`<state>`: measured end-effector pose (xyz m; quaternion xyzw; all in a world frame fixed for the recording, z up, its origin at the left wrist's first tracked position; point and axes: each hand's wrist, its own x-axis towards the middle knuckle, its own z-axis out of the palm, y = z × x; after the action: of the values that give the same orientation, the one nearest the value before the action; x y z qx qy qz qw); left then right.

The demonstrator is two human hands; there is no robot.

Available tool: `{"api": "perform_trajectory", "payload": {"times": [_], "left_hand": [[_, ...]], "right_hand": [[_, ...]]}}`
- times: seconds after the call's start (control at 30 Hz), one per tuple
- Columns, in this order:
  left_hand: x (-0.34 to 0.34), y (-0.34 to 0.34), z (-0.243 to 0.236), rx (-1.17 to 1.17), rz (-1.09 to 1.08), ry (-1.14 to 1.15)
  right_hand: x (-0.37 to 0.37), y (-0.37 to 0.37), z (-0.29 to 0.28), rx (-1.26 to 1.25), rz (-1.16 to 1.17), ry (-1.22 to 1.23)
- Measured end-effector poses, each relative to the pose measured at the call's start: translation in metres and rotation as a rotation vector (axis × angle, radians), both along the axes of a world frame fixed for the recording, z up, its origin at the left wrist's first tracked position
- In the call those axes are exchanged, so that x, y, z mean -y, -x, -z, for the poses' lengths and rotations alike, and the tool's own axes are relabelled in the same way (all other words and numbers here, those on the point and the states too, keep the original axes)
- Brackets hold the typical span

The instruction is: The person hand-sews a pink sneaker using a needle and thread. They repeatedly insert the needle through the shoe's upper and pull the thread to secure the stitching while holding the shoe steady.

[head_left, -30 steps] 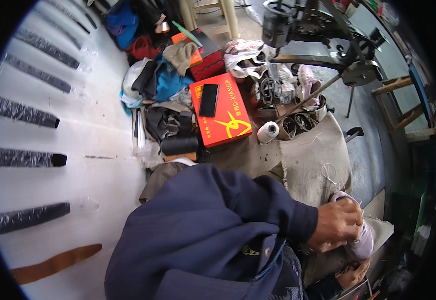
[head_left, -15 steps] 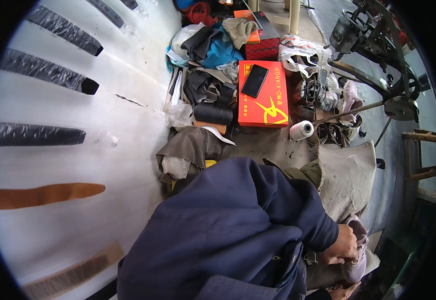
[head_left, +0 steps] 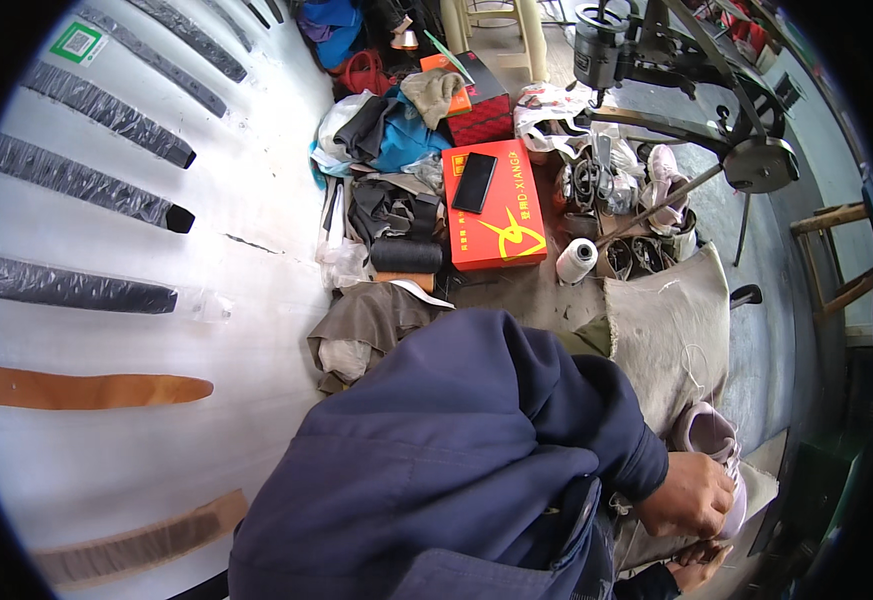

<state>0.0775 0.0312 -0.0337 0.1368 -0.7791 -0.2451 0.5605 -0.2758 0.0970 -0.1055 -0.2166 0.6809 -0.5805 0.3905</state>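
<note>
A pale pink lace-up shoe [head_left: 708, 432] lies at the lower right on a grey-beige cloth [head_left: 668, 325] spread over my lap. My left hand [head_left: 691, 495], reaching out of a navy sleeve, is closed against the shoe's side by the laces, its fingers curled. Just below it, near the toe end, my right hand [head_left: 698, 568] shows only in part. Its fingers look pinched together, but what they hold is hidden. A loose pale thread [head_left: 694, 368] trails across the cloth above the shoe.
A red shoebox [head_left: 496, 235] bears a black phone [head_left: 474, 183]. Beside it stand a white thread spool [head_left: 577, 261], a black thread spool [head_left: 406, 254] and more shoes [head_left: 662, 185]. A cast-metal sewing machine [head_left: 716, 135] rises at upper right. Belt straps [head_left: 86, 385] hang on the white panel at left.
The whole view has shifted, so the background sits further left and slightly lower. Both hands stay at the shoe, and more of the right hand shows beneath the left.
</note>
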Motion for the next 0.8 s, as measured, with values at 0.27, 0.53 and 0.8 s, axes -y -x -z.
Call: {"api": "perform_trajectory", "payload": {"times": [0.27, 0.53, 0.8], "left_hand": [[-0.004, 0.04, -0.029, -0.014, 0.182, 0.1], [0.026, 0.07, -0.021, 0.335, 0.23, -0.043], [0.043, 0.063, -0.009, 0.594, 0.139, -0.113]], "right_hand": [[-0.025, -0.045, 0.0, -0.201, 0.114, 0.163], [-0.007, -0.078, -0.036, -0.464, -0.296, 0.119], [-0.022, -0.029, 0.005, 0.071, 0.277, -0.015]]}}
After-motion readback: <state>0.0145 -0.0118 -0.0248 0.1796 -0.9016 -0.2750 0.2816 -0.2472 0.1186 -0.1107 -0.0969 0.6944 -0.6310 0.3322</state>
